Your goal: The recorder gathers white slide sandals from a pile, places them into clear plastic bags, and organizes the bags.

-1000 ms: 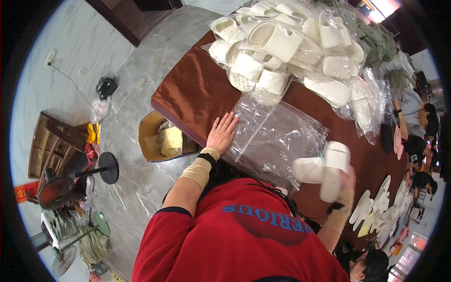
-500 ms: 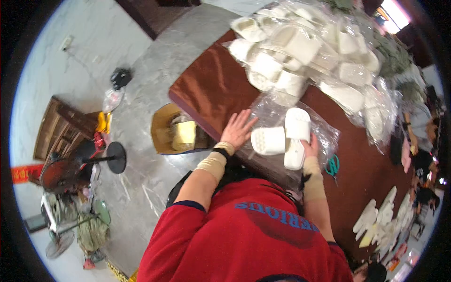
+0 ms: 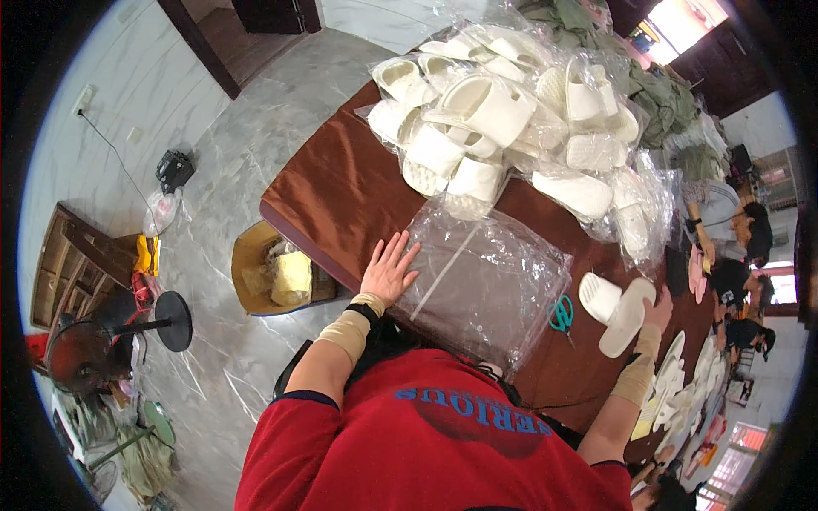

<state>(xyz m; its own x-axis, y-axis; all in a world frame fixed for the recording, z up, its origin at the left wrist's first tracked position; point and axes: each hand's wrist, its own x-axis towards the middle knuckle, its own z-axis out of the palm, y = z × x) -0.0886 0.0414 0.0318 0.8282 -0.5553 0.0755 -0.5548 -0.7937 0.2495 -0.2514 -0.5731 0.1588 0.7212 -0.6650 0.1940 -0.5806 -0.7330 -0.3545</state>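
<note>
My left hand (image 3: 390, 268) lies flat with its fingers spread, on the edge of a clear plastic bag (image 3: 486, 277) at the table's near left. My right hand (image 3: 658, 312) reaches out to the right and grips a white slipper (image 3: 629, 318) by its side; some of those fingers are hidden. Against that slipper's left side is a second white slipper (image 3: 600, 295). Between the bag and the slippers are teal-handled scissors (image 3: 561, 315). At the table's far side rises a heap of white slippers in clear bags (image 3: 486, 111).
Brown cloth covers the table (image 3: 332, 170). Loose white slippers (image 3: 673, 362) lie in rows at the right. On the floor to the left are an open cardboard box (image 3: 247, 271) and a standing fan (image 3: 81, 353). Other people (image 3: 745, 328) are at the far right.
My right hand has carried the slippers rightward off the plastic bag, past the scissors. My left hand stays spread at the bag's left edge. The whole view has shifted.
</note>
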